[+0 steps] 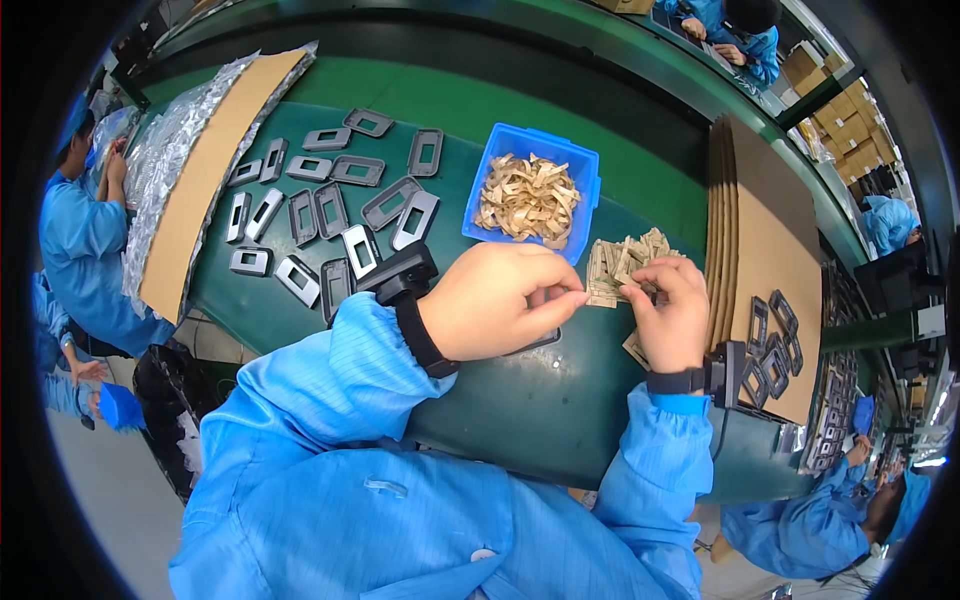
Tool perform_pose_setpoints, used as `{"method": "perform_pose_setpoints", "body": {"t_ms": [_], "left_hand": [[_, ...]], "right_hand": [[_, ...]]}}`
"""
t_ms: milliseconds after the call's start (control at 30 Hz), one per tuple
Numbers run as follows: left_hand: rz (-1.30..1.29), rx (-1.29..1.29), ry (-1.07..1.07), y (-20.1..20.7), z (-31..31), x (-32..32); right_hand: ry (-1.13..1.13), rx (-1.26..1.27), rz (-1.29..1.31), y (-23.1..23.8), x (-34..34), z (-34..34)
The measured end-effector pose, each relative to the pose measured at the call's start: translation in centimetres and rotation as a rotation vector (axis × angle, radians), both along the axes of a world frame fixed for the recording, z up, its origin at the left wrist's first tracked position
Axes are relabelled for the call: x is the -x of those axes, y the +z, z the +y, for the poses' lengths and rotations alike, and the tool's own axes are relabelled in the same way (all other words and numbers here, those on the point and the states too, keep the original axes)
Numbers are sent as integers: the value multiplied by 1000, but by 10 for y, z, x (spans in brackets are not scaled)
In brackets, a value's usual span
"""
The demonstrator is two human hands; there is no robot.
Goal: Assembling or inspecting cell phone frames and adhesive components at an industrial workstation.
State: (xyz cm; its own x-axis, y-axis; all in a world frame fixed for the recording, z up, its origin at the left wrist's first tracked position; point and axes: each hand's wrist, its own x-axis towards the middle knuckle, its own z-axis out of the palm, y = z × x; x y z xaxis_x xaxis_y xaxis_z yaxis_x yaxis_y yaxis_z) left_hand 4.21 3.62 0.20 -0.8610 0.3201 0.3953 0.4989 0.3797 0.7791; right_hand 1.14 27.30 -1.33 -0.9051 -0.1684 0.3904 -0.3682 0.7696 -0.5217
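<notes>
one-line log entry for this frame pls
left hand: pinching small tan paper strip | right hand: at tan strip pile | blue plastic bin: holds strips

1. Premises: a factory assembly line.
2. Evidence: a long green conveyor belt [520,400] carrying many identical grey rectangular frames [330,200] in rows.
3. A blue bin [585,165] of tan paper pieces, and stacked cardboard sheets [770,240].
4. Several workers in blue smocks [75,240] seated along the line; cartons [850,125] stacked beyond.
</notes>
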Motion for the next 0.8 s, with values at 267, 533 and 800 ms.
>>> {"method": "perform_pose_setpoints", "body": {"t_ms": [267,533,800], "left_hand": [[-382,-389,-8,-1,-8,8],[-329,-413,-103,-11,-8,13],[140,-45,-88,-16,-10,8]], "right_hand": [[281,32,92,27,-29,-35],[224,880,-416,3,-36,-36],[219,791,-570,-4,-43,-40]]}}
